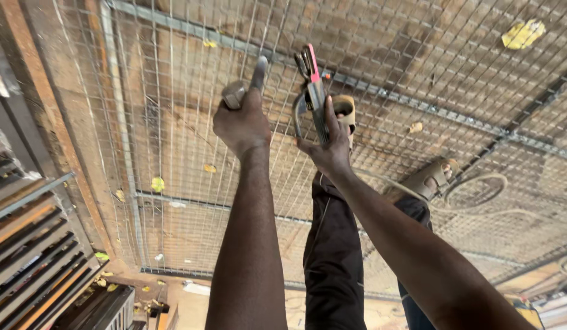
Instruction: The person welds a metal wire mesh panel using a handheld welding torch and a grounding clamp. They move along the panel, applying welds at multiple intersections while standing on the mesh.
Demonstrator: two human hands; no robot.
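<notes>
My left hand [242, 125] is closed around a grey metal hammer [247, 85], whose head sticks out above my fist. In my right hand [327, 150] I grip a welding electrode holder [313, 91] with a pink-red jaw, pointing away from me. Both hands are stretched out over a wire mesh panel [192, 153] with a grey metal frame, lying on the ground. My legs in dark trousers [332, 256] and my tan sandals [431, 177] stand on the mesh just beyond and below my hands.
A light cable [479, 189] curls across the mesh at the right. Stacked metal bars [33, 256] lie along the left edge. Yellow leaves [523, 33] are scattered on the mesh and ground. A frame bar [418, 107] runs diagonally across.
</notes>
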